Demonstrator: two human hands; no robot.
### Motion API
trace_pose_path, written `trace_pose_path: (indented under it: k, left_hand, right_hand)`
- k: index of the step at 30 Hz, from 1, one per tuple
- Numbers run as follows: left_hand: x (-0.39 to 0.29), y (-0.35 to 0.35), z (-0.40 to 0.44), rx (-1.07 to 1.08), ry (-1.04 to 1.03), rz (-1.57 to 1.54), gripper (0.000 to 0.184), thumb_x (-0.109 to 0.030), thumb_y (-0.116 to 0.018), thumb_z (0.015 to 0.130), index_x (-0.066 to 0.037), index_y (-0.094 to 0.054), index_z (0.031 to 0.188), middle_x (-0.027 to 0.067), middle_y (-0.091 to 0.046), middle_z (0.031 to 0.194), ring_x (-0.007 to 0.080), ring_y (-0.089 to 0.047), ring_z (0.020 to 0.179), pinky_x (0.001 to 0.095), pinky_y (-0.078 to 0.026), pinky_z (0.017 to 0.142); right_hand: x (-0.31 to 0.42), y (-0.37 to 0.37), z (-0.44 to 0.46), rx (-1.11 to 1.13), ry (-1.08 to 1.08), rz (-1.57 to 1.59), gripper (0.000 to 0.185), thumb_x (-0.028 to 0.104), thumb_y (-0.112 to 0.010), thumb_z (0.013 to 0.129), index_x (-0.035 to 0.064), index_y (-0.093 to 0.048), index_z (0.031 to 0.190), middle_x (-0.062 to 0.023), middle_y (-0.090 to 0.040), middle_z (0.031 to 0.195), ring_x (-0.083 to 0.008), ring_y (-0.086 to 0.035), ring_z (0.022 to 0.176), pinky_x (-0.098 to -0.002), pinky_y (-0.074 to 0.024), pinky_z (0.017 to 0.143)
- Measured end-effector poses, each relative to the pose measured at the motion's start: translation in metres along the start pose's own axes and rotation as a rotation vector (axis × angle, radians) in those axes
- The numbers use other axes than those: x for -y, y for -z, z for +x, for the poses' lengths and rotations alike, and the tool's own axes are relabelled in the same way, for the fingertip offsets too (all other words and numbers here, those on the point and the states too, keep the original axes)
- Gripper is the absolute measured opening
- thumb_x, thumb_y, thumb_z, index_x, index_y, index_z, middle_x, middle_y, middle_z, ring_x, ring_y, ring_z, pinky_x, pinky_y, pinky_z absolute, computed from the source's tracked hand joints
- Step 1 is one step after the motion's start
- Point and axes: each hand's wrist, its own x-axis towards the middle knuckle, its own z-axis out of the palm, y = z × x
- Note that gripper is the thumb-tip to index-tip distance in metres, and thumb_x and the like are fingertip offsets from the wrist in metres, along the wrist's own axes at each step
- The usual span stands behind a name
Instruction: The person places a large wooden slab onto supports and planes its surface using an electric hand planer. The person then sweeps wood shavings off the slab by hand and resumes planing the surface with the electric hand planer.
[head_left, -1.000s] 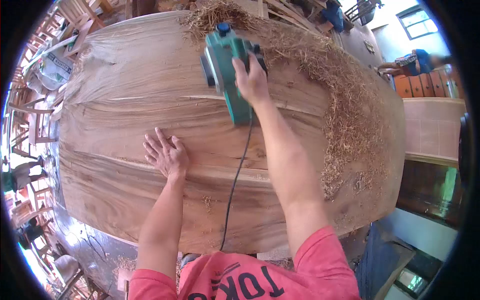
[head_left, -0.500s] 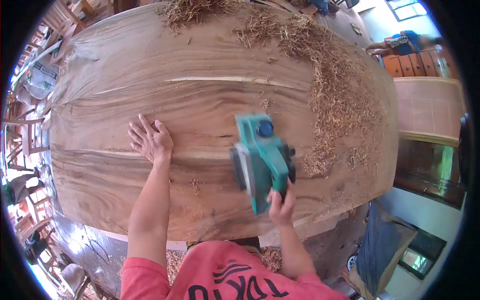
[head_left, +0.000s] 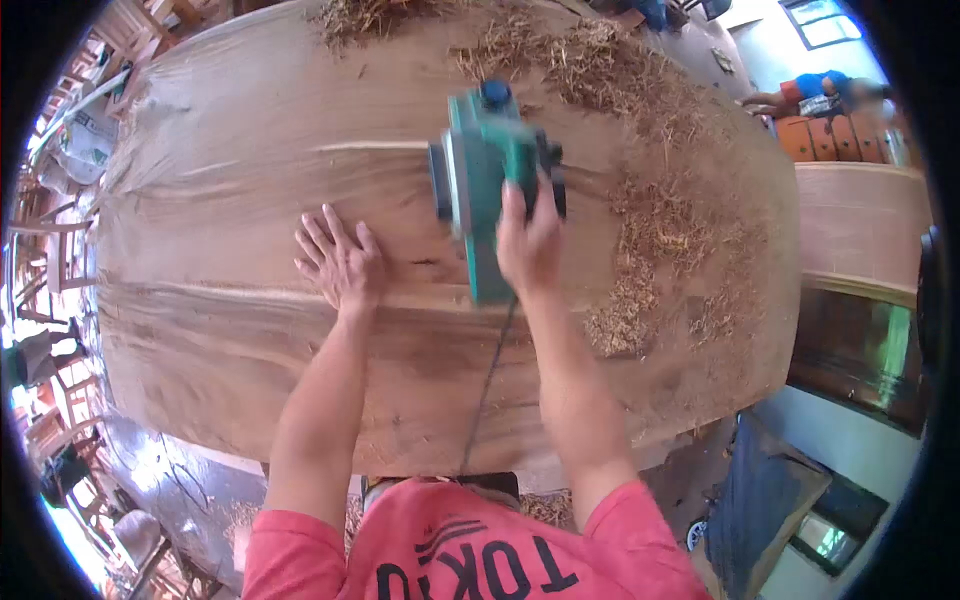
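My right hand (head_left: 530, 235) is wrapped round the rear handle of a green electric planer (head_left: 490, 190), which rests on a broad wooden slab (head_left: 230, 230). A dark cord (head_left: 490, 375) runs from the planer back toward my body. Left of the tool, my left hand (head_left: 345, 265) lies flat on the slab with its fingers spread. Curly wood shavings (head_left: 670, 220) cover the slab's right side, and more (head_left: 370, 15) lie at its far edge.
Wooden chairs (head_left: 55, 255) and a white sack (head_left: 88, 140) stand at the left. Another person (head_left: 820, 88) is at the upper right, by an orange-brown cabinet (head_left: 825, 138). A dark cloth cover (head_left: 755, 500) hangs at the lower right.
The planer and my right hand have moved from near my body toward the slab's far side since half a second ago. My left hand sits slightly further right in view, still spread.
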Motion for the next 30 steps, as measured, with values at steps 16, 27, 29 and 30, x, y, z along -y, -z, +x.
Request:
trace_pose_path:
  k: [16, 27, 29, 30]
  left_hand:
    - [0.000, 0.002, -0.003, -0.045, -0.001, 0.006, 0.065, -0.048, -0.038, 0.104, -0.016, -0.030, 0.160, 0.0183, -0.020, 0.167, 0.0386, -0.015, 0.155, 0.0607, -0.012, 0.122]
    - [0.000, -0.005, 0.001, -0.060, 0.005, 0.057, 0.065, -0.049, -0.041, 0.104, -0.018, -0.031, 0.160, 0.0189, -0.021, 0.167, 0.0400, -0.016, 0.154, 0.0619, -0.015, 0.121]
    - [-0.006, 0.004, 0.006, -0.032, 0.000, 0.031, 0.067, -0.049, -0.040, 0.103, -0.017, -0.029, 0.161, 0.0190, -0.020, 0.167, 0.0390, -0.015, 0.155, 0.0606, -0.013, 0.122]
    - [-0.004, 0.008, -0.002, 0.001, 0.002, 0.028, 0.068, -0.049, -0.039, 0.103, -0.016, -0.028, 0.161, 0.0190, -0.019, 0.168, 0.0384, -0.014, 0.155, 0.0599, -0.012, 0.123]
  right_hand:
    - [-0.063, 0.106, -0.259, 0.131, -0.021, 0.086, 0.053, 0.018, -0.059, 0.095, -0.0078, -0.049, 0.140, -0.0158, -0.068, 0.091, -0.0243, -0.066, 0.072, -0.0373, -0.0544, 0.069]
    - [-0.005, -0.006, 0.000, 0.043, 0.058, 0.132, 0.044, 0.023, -0.059, 0.101, -0.0018, -0.053, 0.136, -0.0257, -0.071, 0.100, -0.0423, -0.072, 0.092, -0.0471, -0.0560, 0.077]
    - [0.011, -0.027, 0.061, 0.033, 0.098, 0.092, 0.044, 0.030, -0.057, 0.101, -0.0003, -0.055, 0.133, -0.0273, -0.071, 0.105, -0.0458, -0.069, 0.098, -0.0502, -0.0549, 0.083]
    - [0.015, -0.037, 0.091, -0.002, 0.196, -0.013, 0.050, 0.037, -0.056, 0.101, 0.0004, -0.053, 0.135, -0.0275, -0.071, 0.107, -0.0477, -0.067, 0.102, -0.0511, -0.0531, 0.088]
